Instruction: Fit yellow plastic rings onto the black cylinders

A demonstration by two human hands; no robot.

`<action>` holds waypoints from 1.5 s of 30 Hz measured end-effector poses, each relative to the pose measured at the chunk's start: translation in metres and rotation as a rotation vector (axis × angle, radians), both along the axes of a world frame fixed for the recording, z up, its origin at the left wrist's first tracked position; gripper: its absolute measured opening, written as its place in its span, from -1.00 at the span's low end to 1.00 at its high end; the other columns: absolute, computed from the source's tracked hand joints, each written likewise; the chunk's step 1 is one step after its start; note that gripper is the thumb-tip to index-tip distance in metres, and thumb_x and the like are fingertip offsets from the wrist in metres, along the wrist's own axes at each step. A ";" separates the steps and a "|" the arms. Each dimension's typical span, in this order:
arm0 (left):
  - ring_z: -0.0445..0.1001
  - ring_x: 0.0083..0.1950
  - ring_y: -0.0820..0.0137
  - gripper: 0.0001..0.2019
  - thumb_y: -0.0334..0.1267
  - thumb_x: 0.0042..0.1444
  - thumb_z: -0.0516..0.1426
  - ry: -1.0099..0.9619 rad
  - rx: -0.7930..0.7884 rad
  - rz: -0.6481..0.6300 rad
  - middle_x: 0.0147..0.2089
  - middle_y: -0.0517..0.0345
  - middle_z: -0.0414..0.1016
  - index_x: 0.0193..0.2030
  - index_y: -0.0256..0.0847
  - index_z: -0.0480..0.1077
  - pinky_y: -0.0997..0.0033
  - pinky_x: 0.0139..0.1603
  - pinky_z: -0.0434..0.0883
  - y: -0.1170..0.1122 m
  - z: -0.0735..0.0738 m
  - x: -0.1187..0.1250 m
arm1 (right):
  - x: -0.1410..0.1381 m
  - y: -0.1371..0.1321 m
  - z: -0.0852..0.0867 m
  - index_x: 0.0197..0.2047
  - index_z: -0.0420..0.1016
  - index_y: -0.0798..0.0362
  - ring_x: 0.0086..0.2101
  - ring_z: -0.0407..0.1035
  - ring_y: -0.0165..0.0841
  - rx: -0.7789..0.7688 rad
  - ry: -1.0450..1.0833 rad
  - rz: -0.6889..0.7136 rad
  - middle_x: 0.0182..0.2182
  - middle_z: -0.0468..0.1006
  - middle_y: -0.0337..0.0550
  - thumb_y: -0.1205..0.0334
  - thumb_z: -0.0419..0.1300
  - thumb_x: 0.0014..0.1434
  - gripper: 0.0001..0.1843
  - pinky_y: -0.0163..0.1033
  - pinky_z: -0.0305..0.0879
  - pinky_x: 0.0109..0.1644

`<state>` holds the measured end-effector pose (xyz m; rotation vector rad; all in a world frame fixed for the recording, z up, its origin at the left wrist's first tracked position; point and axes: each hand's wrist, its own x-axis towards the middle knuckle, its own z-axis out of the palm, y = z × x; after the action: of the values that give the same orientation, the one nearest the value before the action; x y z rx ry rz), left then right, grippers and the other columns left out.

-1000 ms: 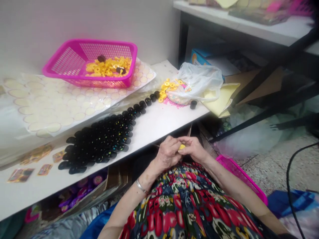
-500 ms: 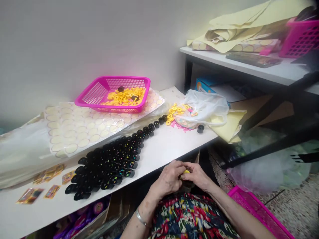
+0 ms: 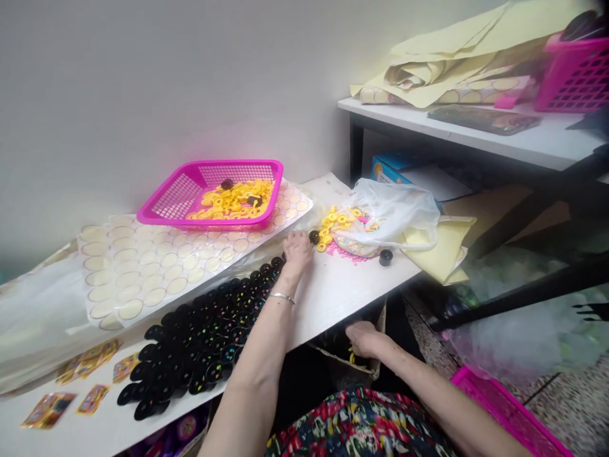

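Observation:
My left hand (image 3: 298, 249) reaches across the white table to the far end of the row of small black cups (image 3: 204, 330). Its fingers curl down over a cup there, which the hand mostly hides. One black cup (image 3: 314, 237) shows just beyond the fingertips, beside loose yellow ring pieces (image 3: 335, 219). My right hand (image 3: 364, 338) is closed, low over an open cardboard box (image 3: 340, 363) at my lap. Yellow pieces (image 3: 353, 355) show in the box below it. Whatever the right fingers hold is hidden. Many of the cups contain coloured specks.
A pink basket (image 3: 209, 223) of yellow pieces stands on a sheet of round stickers (image 3: 157, 273). A plastic bag (image 3: 394, 206) with small coloured beads lies at the table's right end, near a single black cup (image 3: 386, 258). Small shiny packets (image 3: 49, 410) lie at left.
My hands have parted from holding a yellow piece together. The left has moved up and forward to the row of cups; the right has dropped slightly over the box.

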<state>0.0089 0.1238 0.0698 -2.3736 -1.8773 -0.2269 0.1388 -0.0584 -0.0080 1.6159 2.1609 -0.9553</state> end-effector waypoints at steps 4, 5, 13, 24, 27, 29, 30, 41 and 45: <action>0.28 -0.04 0.09 -0.83 -0.36 -0.02 0.05 -0.052 0.004 -0.054 -0.20 -0.11 0.47 -0.27 -0.24 0.43 0.20 -0.17 0.23 0.006 -0.004 -0.003 | 0.028 -0.004 0.027 -0.29 0.51 0.16 -0.28 0.43 -0.27 -0.063 0.202 0.088 -0.34 0.55 -0.02 0.35 0.19 -0.10 -0.77 -0.33 0.26 -0.34; 0.28 -0.06 0.10 -0.83 -0.36 -0.03 0.06 -0.093 0.027 -0.065 -0.23 -0.08 0.47 -0.29 -0.23 0.43 0.21 -0.18 0.23 0.004 -0.004 -0.004 | 0.035 -0.002 0.036 -0.29 0.50 0.16 -0.35 0.42 -0.31 -0.106 0.320 0.090 -0.41 0.53 -0.08 0.29 0.22 -0.10 -0.77 -0.35 0.23 -0.40; 0.34 -0.21 0.31 -0.67 -0.39 -0.16 0.14 -0.573 0.161 -0.203 -0.22 0.12 0.51 -0.16 -0.17 0.45 0.35 -0.18 0.29 -0.023 -0.014 -0.012 | 0.042 0.060 0.062 -0.32 0.44 0.13 -0.34 0.32 -0.36 0.443 0.588 -0.298 -0.40 0.46 -0.14 0.29 0.05 0.09 -0.84 -0.30 0.18 -0.26; 0.35 -0.34 0.35 -0.82 -0.43 -0.23 0.11 -0.600 -0.021 -0.058 -0.43 0.13 0.47 -0.44 -0.18 0.47 0.37 -0.25 0.30 -0.076 -0.029 -0.021 | 0.001 0.133 0.045 -0.11 0.37 0.09 -0.20 0.32 -0.27 0.754 0.105 -0.407 -0.12 0.41 -0.01 0.26 -0.06 0.21 -0.74 -0.27 0.17 -0.25; 0.33 -0.39 0.40 -0.80 -0.43 -0.23 0.12 -0.738 -0.074 -0.037 -0.45 0.16 0.43 -0.39 -0.21 0.47 0.40 -0.29 0.30 -0.083 -0.035 -0.019 | -0.006 0.144 0.049 -0.11 0.35 0.08 -0.23 0.33 -0.28 0.787 0.070 -0.346 -0.07 0.37 0.00 0.19 -0.09 0.24 -0.72 -0.28 0.15 -0.33; 0.33 -0.40 0.43 -0.76 -0.42 -0.25 0.14 -0.906 -0.127 0.001 -0.43 0.18 0.43 -0.34 -0.23 0.46 0.44 -0.32 0.30 -0.084 -0.040 -0.017 | -0.010 0.151 0.052 -0.08 0.34 0.06 -0.24 0.33 -0.29 0.786 0.039 -0.216 -0.05 0.35 -0.02 0.21 -0.07 0.22 -0.73 -0.28 0.13 -0.36; 0.34 -0.40 0.44 -0.73 -0.42 -0.26 0.15 -0.998 -0.159 0.022 -0.41 0.19 0.43 -0.31 -0.24 0.46 0.45 -0.32 0.31 -0.084 -0.043 -0.016 | -0.011 0.154 0.053 -0.07 0.34 0.06 -0.24 0.33 -0.29 0.775 0.021 -0.134 -0.05 0.34 -0.02 0.26 -0.07 0.21 -0.73 -0.28 0.13 -0.35; 0.36 -0.36 0.46 -0.69 -0.39 -0.31 0.23 -1.222 -0.268 0.049 -0.38 0.21 0.43 -0.30 -0.25 0.45 0.47 -0.30 0.34 -0.087 -0.065 -0.022 | -0.004 0.153 0.056 -0.14 0.38 0.20 -0.21 0.26 -0.25 0.800 -0.010 0.069 -0.18 0.41 0.07 0.49 -0.11 0.14 -0.69 -0.24 0.10 -0.27; 0.38 -0.35 0.45 -0.73 -0.41 -0.29 0.21 -1.161 -0.255 0.041 -0.38 0.21 0.43 -0.33 -0.23 0.45 0.46 -0.30 0.35 -0.096 -0.061 -0.026 | 0.012 0.116 0.049 -0.24 0.41 0.16 -0.24 0.25 -0.28 0.866 0.160 0.057 -0.25 0.42 0.01 0.46 -0.13 0.18 -0.71 -0.26 0.10 -0.22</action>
<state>-0.0173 0.0273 0.0091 -2.5618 -2.4093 -1.7643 0.1505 0.0573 0.0406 1.8118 2.9436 -0.0872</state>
